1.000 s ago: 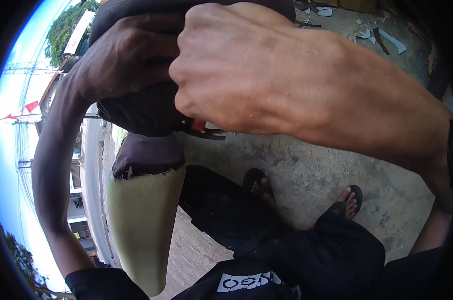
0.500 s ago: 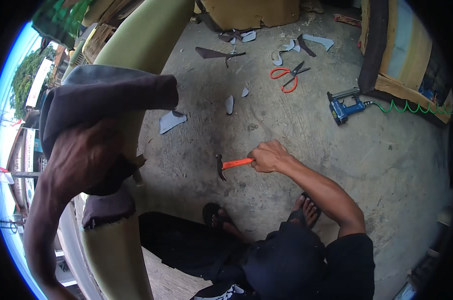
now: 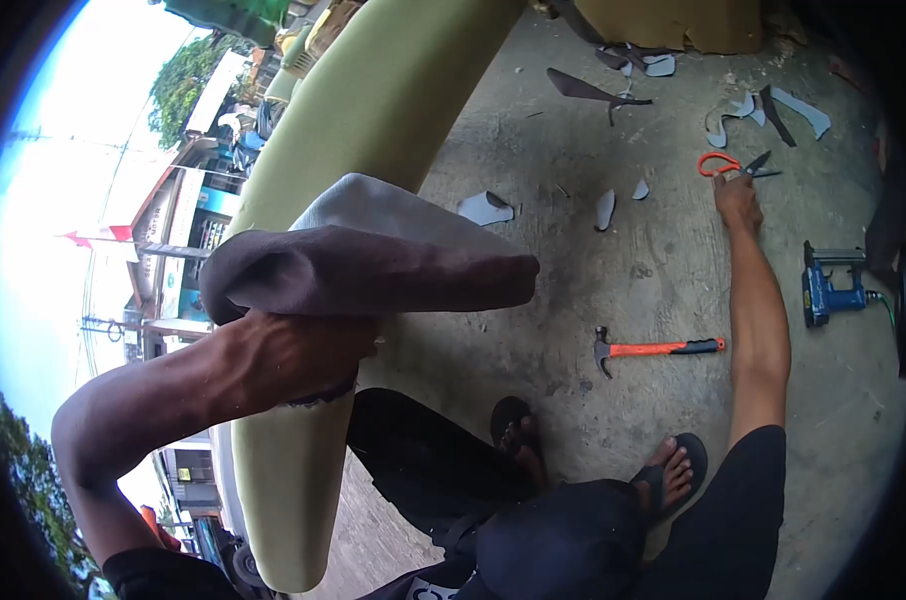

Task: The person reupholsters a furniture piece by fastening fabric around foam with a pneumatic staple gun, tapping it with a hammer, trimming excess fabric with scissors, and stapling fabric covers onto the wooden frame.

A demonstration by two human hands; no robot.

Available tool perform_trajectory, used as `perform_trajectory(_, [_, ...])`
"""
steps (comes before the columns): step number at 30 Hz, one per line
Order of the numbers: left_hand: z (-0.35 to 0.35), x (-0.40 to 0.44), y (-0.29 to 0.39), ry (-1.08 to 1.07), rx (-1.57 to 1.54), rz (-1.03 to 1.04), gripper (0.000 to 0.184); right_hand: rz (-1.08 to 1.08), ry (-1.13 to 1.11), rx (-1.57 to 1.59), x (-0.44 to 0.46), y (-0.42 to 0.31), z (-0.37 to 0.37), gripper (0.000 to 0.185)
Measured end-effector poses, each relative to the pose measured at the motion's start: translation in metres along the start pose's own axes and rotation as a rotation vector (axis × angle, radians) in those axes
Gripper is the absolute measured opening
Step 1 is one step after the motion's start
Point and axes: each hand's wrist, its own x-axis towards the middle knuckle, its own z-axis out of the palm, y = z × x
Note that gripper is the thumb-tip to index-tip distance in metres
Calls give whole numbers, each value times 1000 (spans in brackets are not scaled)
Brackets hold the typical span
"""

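My left hand (image 3: 298,355) is closed on the dark brown fabric (image 3: 373,272), which is folded over a long pale green padded piece (image 3: 373,110) and shows a light grey underside. At the right, my right hand (image 3: 738,200) reaches down to the floor, its fingers on a handle of the orange-handled scissors (image 3: 718,164); the dark blades point right. A claw hammer (image 3: 663,348) with an orange and black handle lies on the concrete, left of my right forearm.
A blue staple gun (image 3: 835,289) with a green hose lies at the right. Grey and brown fabric scraps (image 3: 585,90) are scattered on the floor (image 3: 563,270). My sandalled feet stand below the hammer. A cardboard-like brown piece (image 3: 673,25) is at the top.
My right hand has let go of the hammer, now on the floor, and has moved up and right to the scissors. My left hand still grips the fabric.
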Motion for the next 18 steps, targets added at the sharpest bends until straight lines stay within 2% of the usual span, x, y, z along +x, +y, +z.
perform_trajectory(2, [-8,-4,3,-22,7,17,11,-22,6,-32,16,4,9,70])
perform_trajectory(4, [-11,-7,4,-37,7,35,11,48,86,-75,50,25,35,53])
perform_trajectory(5, [-12,-7,4,-43,6,49,11,46,83,-77,38,24,25,53])
perform_trajectory(7, [-12,-9,5,-52,6,71,12,-75,-64,-53,-5,28,-5,40])
perform_trajectory(8, [-14,-10,4,-62,6,84,12,-85,-72,-73,-17,37,-1,40])
perform_trajectory(10, [-13,-9,1,-80,30,116,12,-25,63,-51,-46,44,-7,37])
perform_trajectory(14, [-8,1,-5,-151,83,185,13,10,7,-95,-89,29,-38,39])
perform_trajectory(18, [-3,13,-8,-234,143,248,14,-143,17,-213,-47,50,-16,38])
